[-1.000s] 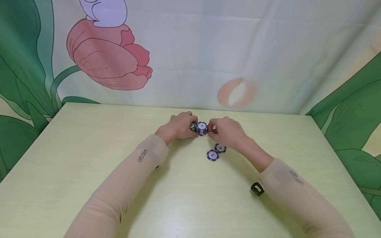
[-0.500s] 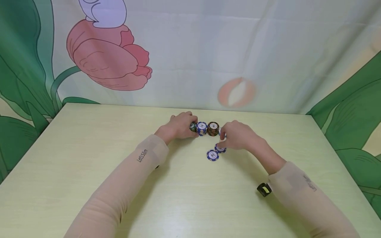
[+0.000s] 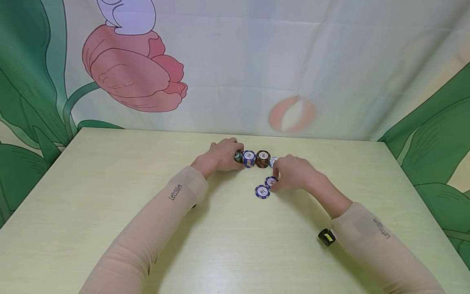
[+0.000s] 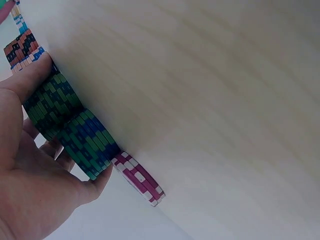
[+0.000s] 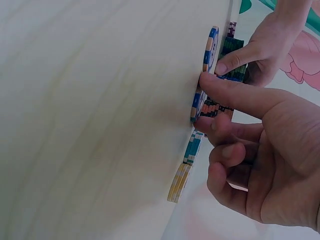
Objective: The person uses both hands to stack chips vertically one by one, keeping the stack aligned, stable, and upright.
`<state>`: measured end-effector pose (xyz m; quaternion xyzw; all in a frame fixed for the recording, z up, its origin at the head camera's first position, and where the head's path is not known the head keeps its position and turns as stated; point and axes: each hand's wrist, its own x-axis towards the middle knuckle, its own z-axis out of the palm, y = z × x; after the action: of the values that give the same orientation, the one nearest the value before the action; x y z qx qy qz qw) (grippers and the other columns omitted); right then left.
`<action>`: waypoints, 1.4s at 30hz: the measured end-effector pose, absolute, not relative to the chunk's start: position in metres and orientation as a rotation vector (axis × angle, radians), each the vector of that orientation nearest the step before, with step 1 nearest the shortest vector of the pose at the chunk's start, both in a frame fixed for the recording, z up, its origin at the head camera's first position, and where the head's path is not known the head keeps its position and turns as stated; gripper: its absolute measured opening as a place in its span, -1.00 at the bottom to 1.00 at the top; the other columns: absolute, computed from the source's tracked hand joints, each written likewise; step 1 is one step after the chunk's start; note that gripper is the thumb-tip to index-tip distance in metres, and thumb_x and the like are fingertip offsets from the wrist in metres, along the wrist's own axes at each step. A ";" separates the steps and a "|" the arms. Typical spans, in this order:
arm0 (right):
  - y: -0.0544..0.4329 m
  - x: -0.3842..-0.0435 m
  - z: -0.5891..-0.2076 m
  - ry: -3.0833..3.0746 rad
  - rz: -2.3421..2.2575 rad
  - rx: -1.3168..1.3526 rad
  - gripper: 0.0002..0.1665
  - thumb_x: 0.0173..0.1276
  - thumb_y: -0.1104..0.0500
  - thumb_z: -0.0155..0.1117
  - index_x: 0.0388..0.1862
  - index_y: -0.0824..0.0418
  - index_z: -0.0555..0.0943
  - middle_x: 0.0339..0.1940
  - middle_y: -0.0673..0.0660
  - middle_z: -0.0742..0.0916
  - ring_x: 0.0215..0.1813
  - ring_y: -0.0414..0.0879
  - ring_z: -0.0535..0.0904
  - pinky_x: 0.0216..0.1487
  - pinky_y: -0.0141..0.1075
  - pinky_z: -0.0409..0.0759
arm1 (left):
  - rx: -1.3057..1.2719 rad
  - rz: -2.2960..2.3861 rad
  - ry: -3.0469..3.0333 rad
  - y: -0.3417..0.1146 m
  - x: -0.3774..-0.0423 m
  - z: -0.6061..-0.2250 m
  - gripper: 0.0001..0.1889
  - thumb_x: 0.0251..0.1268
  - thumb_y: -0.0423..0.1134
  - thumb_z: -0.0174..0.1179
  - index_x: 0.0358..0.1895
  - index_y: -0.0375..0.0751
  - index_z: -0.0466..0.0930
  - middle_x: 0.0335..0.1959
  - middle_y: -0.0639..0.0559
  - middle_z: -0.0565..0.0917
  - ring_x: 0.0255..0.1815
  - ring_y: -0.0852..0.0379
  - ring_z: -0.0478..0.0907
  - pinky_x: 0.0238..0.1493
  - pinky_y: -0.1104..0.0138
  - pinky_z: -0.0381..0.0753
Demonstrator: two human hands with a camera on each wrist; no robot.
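Note:
My left hand (image 3: 223, 155) curls around two green poker chip stacks (image 4: 52, 106), thumb on the near side and fingers behind. Beside them stand a blue poker chip stack (image 3: 249, 158) and a dark brown-orange stack (image 3: 262, 159). My right hand (image 3: 295, 173) pinches the edges of a flat blue poker chip (image 3: 270, 181) between thumb and index finger, its other fingers curled loosely. A second blue chip (image 3: 262, 192), marked 10, lies right against it on the table (image 3: 235, 245).
Pink-and-white chips (image 4: 139, 179) end the row beyond my left hand. Light blue chips (image 3: 273, 161) and yellow chips (image 5: 179, 183) continue it on the right, the yellow ones behind my right hand in the head view. A printed curtain (image 3: 227, 61) hangs behind the table.
My right hand has moved from the brown-orange stack right and toward me, uncovering that stack and part of the light blue chips, and now pinches the blue chip. My left hand stays put.

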<state>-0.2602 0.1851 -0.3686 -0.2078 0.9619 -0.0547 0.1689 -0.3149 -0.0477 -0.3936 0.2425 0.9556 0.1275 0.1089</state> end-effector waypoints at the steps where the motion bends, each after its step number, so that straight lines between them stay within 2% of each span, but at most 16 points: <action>1: 0.185 -0.260 -0.369 2.732 -0.153 -0.601 -0.59 0.18 -0.07 0.58 -0.13 0.15 0.71 -0.25 0.03 0.72 -0.31 -0.06 0.58 -0.31 -0.14 0.56 | 0.713 0.375 2.810 -0.048 -0.315 -0.394 -0.44 0.34 0.05 0.39 0.29 -0.13 0.54 0.35 -0.13 0.45 0.37 -0.14 0.37 0.36 -0.30 0.20; 5: 0.184 -0.260 -0.370 2.726 -0.150 -0.644 -0.62 0.21 0.05 0.53 -0.03 0.17 0.70 -0.39 0.02 0.66 -0.38 -0.07 0.52 -0.37 -0.17 0.51 | 0.714 0.374 2.811 -0.047 -0.315 -0.393 -0.45 0.34 0.05 0.39 0.29 -0.13 0.54 0.35 -0.13 0.46 0.36 -0.14 0.37 0.36 -0.30 0.20; 10: 0.185 -0.260 -0.371 2.736 -0.147 -0.656 -0.54 0.23 0.07 0.52 0.07 0.21 0.68 -0.40 0.00 0.66 -0.38 -0.08 0.54 -0.35 -0.14 0.55 | 0.717 0.375 2.807 -0.046 -0.315 -0.393 -0.45 0.34 0.05 0.39 0.29 -0.13 0.54 0.36 -0.14 0.45 0.37 -0.14 0.36 0.36 -0.30 0.19; 16: 0.185 -0.261 -0.373 2.736 -0.159 -0.643 -0.58 0.22 0.01 0.54 -0.02 0.18 0.71 -0.41 -0.01 0.67 -0.37 -0.09 0.56 -0.34 -0.15 0.56 | 0.721 0.369 2.808 -0.046 -0.315 -0.394 -0.45 0.34 0.05 0.39 0.28 -0.13 0.54 0.33 -0.13 0.46 0.34 -0.13 0.38 0.34 -0.28 0.22; 22: 0.182 -0.261 -0.375 2.735 -0.185 -0.648 -0.61 0.23 0.08 0.50 -0.02 0.24 0.71 -0.38 0.02 0.69 -0.43 -0.10 0.53 -0.40 -0.21 0.51 | 0.723 0.359 2.815 -0.047 -0.316 -0.394 -0.47 0.34 0.05 0.38 0.26 -0.12 0.54 0.29 -0.12 0.48 0.31 -0.11 0.40 0.33 -0.27 0.25; 28: 0.178 -0.261 -0.376 2.736 -0.175 -0.684 -0.73 0.18 0.15 0.45 -0.17 0.25 0.69 -0.46 0.03 0.63 -0.49 -0.13 0.43 -0.49 -0.26 0.35 | 0.723 0.363 2.814 -0.048 -0.317 -0.394 -0.47 0.33 0.05 0.39 0.25 -0.12 0.55 0.27 -0.12 0.49 0.29 -0.11 0.40 0.32 -0.27 0.26; 34: 0.176 -0.262 -0.376 2.765 -0.201 -0.699 -0.63 0.16 0.12 0.42 -0.09 0.29 0.65 -0.44 0.03 0.63 -0.48 -0.12 0.46 -0.48 -0.25 0.38 | 0.716 0.350 2.815 -0.048 -0.317 -0.394 -0.47 0.33 0.05 0.39 0.25 -0.11 0.55 0.26 -0.10 0.48 0.28 -0.10 0.41 0.32 -0.26 0.26; 37: 0.174 -0.262 -0.374 2.787 -0.229 -0.715 -0.68 0.18 0.10 0.40 -0.16 0.26 0.64 -0.49 0.03 0.62 -0.52 -0.13 0.45 -0.51 -0.25 0.36 | 0.714 0.354 2.815 -0.047 -0.316 -0.394 -0.48 0.33 0.05 0.39 0.24 -0.11 0.55 0.26 -0.10 0.49 0.28 -0.09 0.41 0.31 -0.25 0.26; 42: 0.168 -0.263 -0.371 2.824 -0.280 -0.763 -0.68 0.26 0.06 0.37 -0.12 0.24 0.61 -0.50 0.02 0.62 -0.55 -0.15 0.44 -0.54 -0.27 0.33 | 0.722 0.372 2.814 -0.047 -0.316 -0.394 -0.51 0.33 0.04 0.39 0.20 -0.10 0.56 0.20 -0.08 0.50 0.22 -0.07 0.42 0.28 -0.22 0.30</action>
<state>-0.2633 0.1679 -0.3714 -0.2584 0.9560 -0.0947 0.1015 -0.3160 -0.0466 -0.3941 0.2451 0.9554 0.1262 0.1060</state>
